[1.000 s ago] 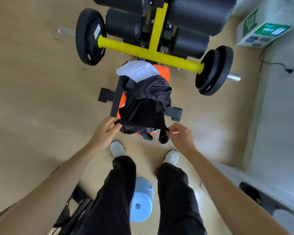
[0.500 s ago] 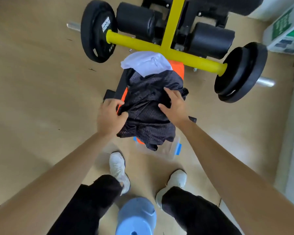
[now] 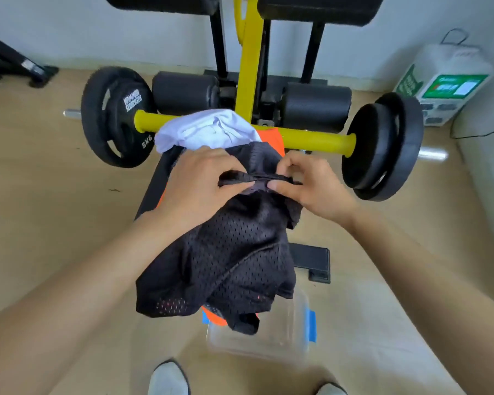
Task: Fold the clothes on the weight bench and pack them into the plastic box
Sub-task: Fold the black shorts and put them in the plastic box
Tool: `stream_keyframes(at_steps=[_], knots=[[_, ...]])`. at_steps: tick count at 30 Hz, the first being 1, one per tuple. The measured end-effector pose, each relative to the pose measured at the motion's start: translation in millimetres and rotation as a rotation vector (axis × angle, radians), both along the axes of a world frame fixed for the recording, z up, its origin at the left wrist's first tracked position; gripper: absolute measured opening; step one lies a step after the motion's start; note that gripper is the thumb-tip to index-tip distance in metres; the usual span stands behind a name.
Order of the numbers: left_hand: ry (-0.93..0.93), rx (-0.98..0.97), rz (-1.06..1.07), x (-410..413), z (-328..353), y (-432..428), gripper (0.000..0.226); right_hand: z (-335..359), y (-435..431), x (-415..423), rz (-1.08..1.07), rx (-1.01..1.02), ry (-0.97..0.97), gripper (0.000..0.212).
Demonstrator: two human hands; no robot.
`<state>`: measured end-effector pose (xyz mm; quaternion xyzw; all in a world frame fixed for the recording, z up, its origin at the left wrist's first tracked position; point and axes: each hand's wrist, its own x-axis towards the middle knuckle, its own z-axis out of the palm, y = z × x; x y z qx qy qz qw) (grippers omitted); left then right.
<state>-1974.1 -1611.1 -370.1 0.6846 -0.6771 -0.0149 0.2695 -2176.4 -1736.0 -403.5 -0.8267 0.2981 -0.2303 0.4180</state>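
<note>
On the weight bench [image 3: 275, 139], over the middle of its orange pad, both hands are working one gathered edge of the black mesh garment [image 3: 234, 252]. The left hand [image 3: 200, 183] is gripping it with curled fingers, and the right hand [image 3: 311, 186] is pinching it between thumb and forefinger. Progress is appearing early: no garment is showing a finished fold, and the clear plastic box [image 3: 297, 334], standing on the floor at the bench's near end, is showing no packed clothes, though hanging mesh is covering part of it. Counted: two garments, this one and a white garment [image 3: 208, 129] lying at the far end; one box.
</note>
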Motion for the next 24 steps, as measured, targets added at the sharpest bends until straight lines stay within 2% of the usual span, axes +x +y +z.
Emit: stream_keyframes(at_steps=[2, 5, 8, 10, 12, 14, 16, 18, 21, 24], knots=[[0.172, 0.031, -0.021, -2.4, 9.1, -2.5, 0.013, 4.9, -10.6, -13.8, 0.111, 0.067, -0.010, 0.021], [0.364, 0.076, -0.080, -5.8, 18.0, -9.8, 0.029, -3.5, -17.7, -32.5, 0.194, 0.086, 0.035, 0.014], [0.486, 0.031, -0.092, -14.1, 25.9, -9.2, 0.023, -23.2, -18.0, -52.0, 0.150, 0.049, 0.103, 0.012], [0.563, -0.021, -0.025, -19.1, 27.2, -3.6, 0.035, -31.7, -10.6, -67.7, 0.094, 0.110, 0.047, 0.007], [0.604, -0.043, 0.015, -26.0, 28.3, 10.2, 0.042, -33.3, 7.2, -83.6, 0.029, 0.250, -0.097, 0.008], [0.651, -0.057, 0.047, -35.9, 28.8, 29.2, 0.037, -29.6, 31.0, -97.1, -0.022, 0.373, -0.216, 0.023], [0.705, -0.076, 0.082, -46.5, 30.7, 52.5, 0.026, -19.8, 57.4, -109.3, -0.068, 0.423, -0.271, 0.028], [0.717, -0.078, 0.104, -53.8, 32.3, 78.7, 0.027, -4.6, 82.9, -120.7, -0.112, 0.459, -0.315, 0.026], [0.704, -0.040, 0.104, -61.9, 36.9, 116.6, 0.045, 24.1, 118.7, -138.3, -0.158, 0.458, -0.416, 0.022], [0.664, 0.049, 0.126, -70.8, 41.7, 144.0, 0.042, 54.6, 148.5, -152.0, -0.208, 0.391, -0.468, 0.008]])
